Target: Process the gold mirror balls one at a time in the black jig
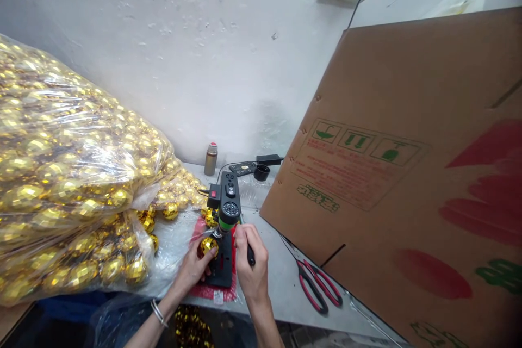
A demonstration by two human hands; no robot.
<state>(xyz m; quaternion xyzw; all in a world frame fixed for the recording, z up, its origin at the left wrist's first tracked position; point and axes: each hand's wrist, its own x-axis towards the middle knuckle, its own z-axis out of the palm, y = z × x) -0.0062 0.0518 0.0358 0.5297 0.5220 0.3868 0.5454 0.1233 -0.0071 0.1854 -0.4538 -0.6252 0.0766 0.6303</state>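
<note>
My left hand [192,267], with a silver bangle on its wrist, grips a shiny gold faceted ball [208,247]. The ball sits right under the nose of a small black bench drill press [229,196] with a green ring. Whether the tip touches the ball is hard to make out. On the right of the machine, my right hand [253,263] is closed around a black lever handle [250,255]. The black base [222,274] of the press stands on a red plastic sheet [231,289]. Another gold ball [211,217] lies behind the machine's nose.
A big clear bag of gold balls [73,174] fills the left, with loose balls spilling beside it. A large cardboard box [367,174] leans in from the right. Red-and-black scissors [316,285], a small bottle [211,159] and a black cap [261,172] lie around the press.
</note>
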